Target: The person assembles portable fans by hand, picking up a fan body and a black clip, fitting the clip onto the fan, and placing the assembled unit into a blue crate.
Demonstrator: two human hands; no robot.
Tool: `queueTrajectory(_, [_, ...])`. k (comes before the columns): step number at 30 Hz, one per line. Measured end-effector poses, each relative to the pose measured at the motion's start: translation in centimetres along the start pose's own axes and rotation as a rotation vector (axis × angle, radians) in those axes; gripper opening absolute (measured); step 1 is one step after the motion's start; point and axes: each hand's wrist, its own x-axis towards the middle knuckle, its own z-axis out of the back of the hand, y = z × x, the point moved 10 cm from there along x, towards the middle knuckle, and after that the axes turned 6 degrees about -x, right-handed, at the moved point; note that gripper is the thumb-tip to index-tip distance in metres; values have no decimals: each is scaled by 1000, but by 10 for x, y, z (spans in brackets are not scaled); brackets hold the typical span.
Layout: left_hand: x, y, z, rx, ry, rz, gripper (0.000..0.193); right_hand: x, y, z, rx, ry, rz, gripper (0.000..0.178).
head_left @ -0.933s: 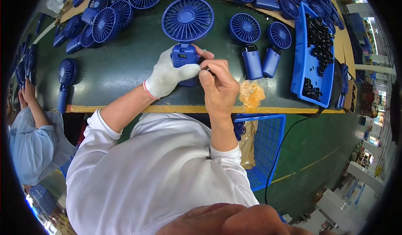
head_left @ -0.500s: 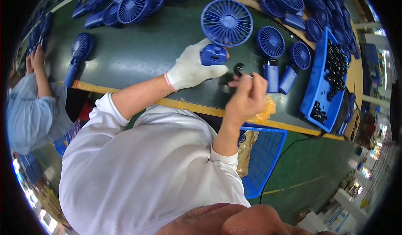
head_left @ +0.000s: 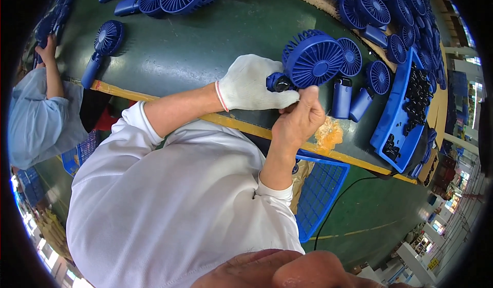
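My left hand (head_left: 251,85), in a white knitted glove, is wrapped round the handle of a blue handheld fan (head_left: 319,62). The round caged head of the fan tilts to the right, above my right hand. A small black part (head_left: 281,84) shows at the end of the handle. My bare right hand (head_left: 299,119) is closed, thumb against the lower rim of the fan head; its other fingertips are partly hidden beside the gloved thumb. Just right of it, two more blue fans, a nearer one (head_left: 341,98) and a farther one (head_left: 362,103), lie on the green table (head_left: 190,46).
A blue tray (head_left: 382,139) of small black parts stands at the right. Heaped blue fans (head_left: 372,8) fill the back right; several more lie at the back left. One fan (head_left: 105,44) rests near a co-worker's arm (head_left: 53,77). A blue crate (head_left: 321,190) sits below the yellow table edge.
The fan has tilted over, its head coming lower and to the right. My right hand, which held a small black part apart from the fan, now touches the fan; a black part shows on its handle end.
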Motion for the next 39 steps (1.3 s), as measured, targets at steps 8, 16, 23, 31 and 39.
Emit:
queueTrajectory(8, [1, 4, -6, -133, 94, 109, 18, 0, -28, -5, 72, 49, -192, 50])
queueTrajectory(16, [-20, 31, -59, -963, 330, 595, 57, 4, -34, -4, 47, 30, -437, 35])
queueTrajectory(23, [-11, 33, -34, -704, 19, 221, 60, 17, 45, -15, -504, 125, 405, 29])
queueTrajectory(31, [-15, 23, -59, -890, 276, 295, 46, 110, 53, 156, -216, -106, 5, 21])
queueTrajectory(39, [25, -10, -75, -353, 353, 270, 51, 135, 36, 155, -826, -29, 65, 47])
